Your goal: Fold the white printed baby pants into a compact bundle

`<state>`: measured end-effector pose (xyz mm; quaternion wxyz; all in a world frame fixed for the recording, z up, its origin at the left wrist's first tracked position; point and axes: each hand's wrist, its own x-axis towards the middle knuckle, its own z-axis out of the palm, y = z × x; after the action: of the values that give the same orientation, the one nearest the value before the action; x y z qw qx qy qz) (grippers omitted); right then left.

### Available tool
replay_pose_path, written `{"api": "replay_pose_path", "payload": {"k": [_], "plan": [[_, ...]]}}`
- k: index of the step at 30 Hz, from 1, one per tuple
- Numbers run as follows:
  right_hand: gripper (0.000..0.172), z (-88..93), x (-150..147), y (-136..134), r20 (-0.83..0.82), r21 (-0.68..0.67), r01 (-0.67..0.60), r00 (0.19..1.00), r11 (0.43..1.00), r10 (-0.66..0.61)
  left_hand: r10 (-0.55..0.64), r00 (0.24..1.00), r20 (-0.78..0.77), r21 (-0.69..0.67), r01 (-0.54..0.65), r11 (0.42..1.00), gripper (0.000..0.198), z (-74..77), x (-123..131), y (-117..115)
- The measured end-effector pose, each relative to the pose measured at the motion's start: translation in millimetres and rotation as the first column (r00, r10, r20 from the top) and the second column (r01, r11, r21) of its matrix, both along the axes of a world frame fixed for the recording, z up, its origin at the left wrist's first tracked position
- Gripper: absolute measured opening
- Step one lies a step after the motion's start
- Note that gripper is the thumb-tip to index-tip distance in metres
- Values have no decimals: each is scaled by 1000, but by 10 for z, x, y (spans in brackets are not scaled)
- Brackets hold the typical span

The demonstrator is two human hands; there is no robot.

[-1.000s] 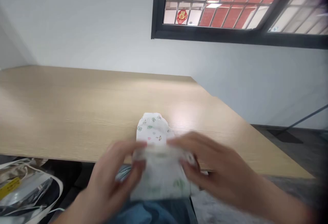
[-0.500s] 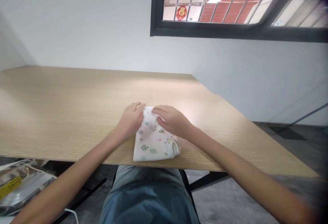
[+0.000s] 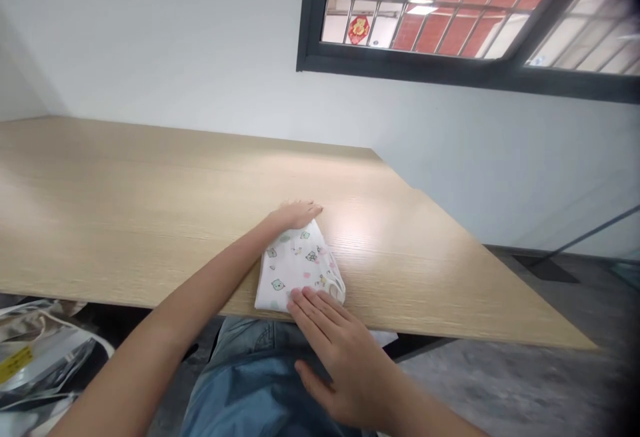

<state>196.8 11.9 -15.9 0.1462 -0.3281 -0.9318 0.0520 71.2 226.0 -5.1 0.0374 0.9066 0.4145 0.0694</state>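
No legible text. A yellow label (image 3: 15,364) on a crumpled foil bag (image 3: 45,350), lower left, carries marks too small and blurred to read. A red-and-gold ornament (image 3: 359,29) beyond the window also gives no readable characters.

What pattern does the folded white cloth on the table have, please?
The cloth shows small green animal faces and pink dots, best in the head view.

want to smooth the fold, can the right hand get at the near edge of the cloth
Yes, most likely: the right hand lies right at the near edge of the folded cloth, with nothing between them. The left hand is up at the cloth's far end, out of the way.
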Motion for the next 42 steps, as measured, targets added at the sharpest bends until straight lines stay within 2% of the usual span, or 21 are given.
{"api": "replay_pose_path", "payload": {"k": [3,6,8,10,12,14,16,18,21,23,25,26,28,30,32,33,35,36,38,40,42], "plan": [[33,143,74,75,-96,-35,-58,994,998,54,51,998,42,60,-54,997,38,73,-9,-95],[22,261,147,349,-202,29,-71,976,997,76,52,995,87,138,-64,988,39,179,-127,-404],[18,287,196,571,-200,59,-51,978,997,62,19,996,91,142,-32,989,37,234,-286,-667],[21,271,242,741,-142,1,-37,989,999,37,-15,995,96,99,6,995,37,243,-492,-925],[39,226,283,804,-79,-79,-23,997,997,17,-54,991,122,23,52,998,37,183,-708,-1158],[65,166,322,746,-30,-109,-24,999,994,21,-78,983,168,-35,85,996,44,59,-888,-1373],[77,98,365,594,-3,-82,-48,999,995,48,-81,975,206,-36,90,995,72,-94,-1007,-1586],[64,36,412,400,-21,-35,-87,996,996,87,-81,964,252,7,81,997,83,-225,-1062,-1793],[48,-15,466,167,-159,34,-111,980,993,115,-102,923,370,43,92,995,57,-296,-1064,-2012],[35,-3,466,117,-255,-3,-72,964,997,69,-71,875,479,-15,89,996,35,-257,-1029,-2035],[13,39,423,171,-312,-114,64,945,991,-96,75,816,573,-144,10,990,13,-189,-970,-1947],[13,64,388,233,-327,-176,157,922,972,-208,184,780,598,-221,-60,973,18,-159,-932,-1872],[26,104,298,394,-345,-270,340,839,901,-420,392,687,612,-349,-210,913,34,-131,-849,-1701],[30,120,205,558,-354,-334,438,762,834,-542,531,599,599,-420,-330,846,36,-147,-765,-1559],[25,110,116,672,-347,-377,485,716,789,-606,593,534,603,-393,-448,803,42,-183,-681,-1493],[24,99,69,700,-353,-359,513,699,780,-622,590,523,615,-331,-508,795,48,-200,-636,-1489],[35,73,-36,707,-398,-209,572,691,793,-604,505,578,641,-111,-582,806,54,-217,-536,-1517],[39,60,-92,692,-412,-94,587,712,804,-568,443,640,627,20,-582,813,51,-219,-482,-1537],[38,31,-190,655,-367,93,543,798,834,-479,330,796,508,228,-493,840,43,-223,-385,-1564],[37,-3,-211,631,-266,125,467,866,875,-424,269,895,357,293,-381,877,41,-248,-351,-1575],[39,-39,-102,619,-211,64,433,887,899,-411,260,926,273,232,-325,917,44,-304,-431,-1595]]}}
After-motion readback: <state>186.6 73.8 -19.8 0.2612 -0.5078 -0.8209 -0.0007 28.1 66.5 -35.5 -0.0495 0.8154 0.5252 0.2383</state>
